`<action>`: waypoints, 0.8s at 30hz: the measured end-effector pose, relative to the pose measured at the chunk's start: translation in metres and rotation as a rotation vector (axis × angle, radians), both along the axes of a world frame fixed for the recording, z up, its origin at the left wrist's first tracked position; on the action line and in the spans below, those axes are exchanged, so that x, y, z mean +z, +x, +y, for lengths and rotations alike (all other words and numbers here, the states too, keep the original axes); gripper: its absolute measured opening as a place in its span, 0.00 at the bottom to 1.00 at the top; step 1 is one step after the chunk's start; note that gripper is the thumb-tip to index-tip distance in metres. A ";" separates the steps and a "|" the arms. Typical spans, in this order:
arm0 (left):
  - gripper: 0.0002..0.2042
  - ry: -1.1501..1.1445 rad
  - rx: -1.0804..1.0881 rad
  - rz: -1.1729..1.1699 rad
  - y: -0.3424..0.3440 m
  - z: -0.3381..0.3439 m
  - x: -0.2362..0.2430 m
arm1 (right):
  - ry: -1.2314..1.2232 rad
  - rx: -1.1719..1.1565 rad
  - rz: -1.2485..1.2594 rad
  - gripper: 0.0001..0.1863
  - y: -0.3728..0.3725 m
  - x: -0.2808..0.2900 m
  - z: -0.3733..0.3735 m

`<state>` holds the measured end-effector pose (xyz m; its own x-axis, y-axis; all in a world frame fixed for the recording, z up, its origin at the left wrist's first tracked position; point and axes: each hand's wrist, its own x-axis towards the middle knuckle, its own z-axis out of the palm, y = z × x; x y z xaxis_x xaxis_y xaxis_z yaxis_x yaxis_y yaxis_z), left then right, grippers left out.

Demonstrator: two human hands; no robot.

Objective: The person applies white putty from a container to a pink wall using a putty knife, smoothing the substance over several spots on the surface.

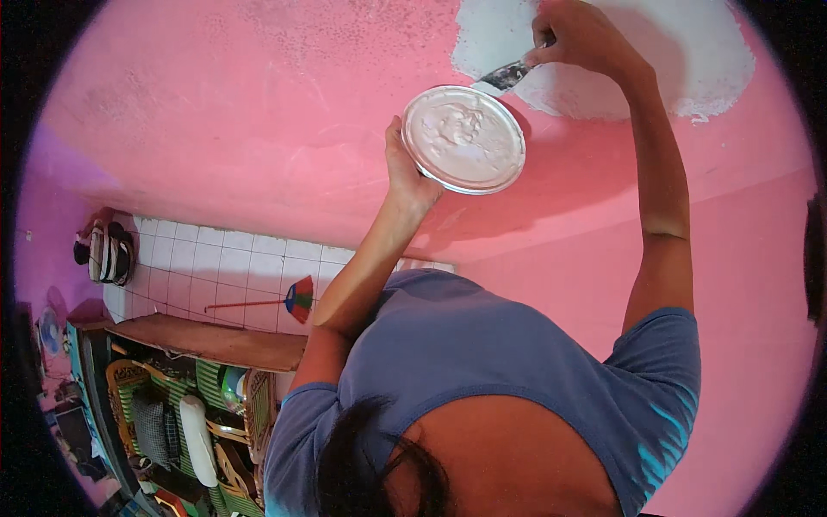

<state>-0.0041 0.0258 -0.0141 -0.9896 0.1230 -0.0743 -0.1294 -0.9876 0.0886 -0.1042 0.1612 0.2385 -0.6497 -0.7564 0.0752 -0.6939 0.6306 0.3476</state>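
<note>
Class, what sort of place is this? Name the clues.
Probably a room in a home under repair: pink wall with a white filler patch, white-tiled floor, woven chair and broom.

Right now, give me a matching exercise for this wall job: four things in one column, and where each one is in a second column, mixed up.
Things:
1. putty knife
2. round lid of white filler
3. white patch
4. small broom

Places:
A. on the pink wall, upper right
B. in the right hand
C. on the white tiled floor
D. in the left hand

Pairs: 1-B, 2-D, 3-A, 4-C
</note>
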 end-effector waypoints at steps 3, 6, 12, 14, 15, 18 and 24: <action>0.32 0.009 0.021 0.024 -0.001 0.001 -0.003 | -0.026 0.037 0.026 0.16 0.000 0.002 -0.005; 0.32 -0.026 0.027 -0.016 0.003 0.000 0.004 | -0.067 0.040 0.038 0.16 0.008 0.021 -0.008; 0.32 -0.003 0.013 -0.020 0.003 -0.002 0.004 | -0.020 0.148 0.058 0.16 -0.001 0.007 -0.020; 0.32 0.008 0.019 -0.006 -0.001 -0.001 -0.002 | 0.015 0.257 0.136 0.16 -0.012 -0.003 -0.023; 0.32 0.018 0.022 0.008 -0.003 -0.001 -0.004 | 0.015 0.260 0.138 0.16 -0.015 -0.002 -0.022; 0.31 0.022 0.006 -0.017 0.004 -0.002 0.006 | 0.026 0.146 0.086 0.16 -0.011 0.008 -0.026; 0.31 0.021 0.023 -0.005 0.007 -0.004 0.004 | -0.030 0.221 -0.028 0.17 -0.008 0.019 -0.031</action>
<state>0.0026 0.0215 -0.0096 -0.9918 0.1017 -0.0770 -0.1069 -0.9920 0.0673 -0.1123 0.1305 0.2572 -0.4707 -0.8783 0.0843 -0.8256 0.4721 0.3090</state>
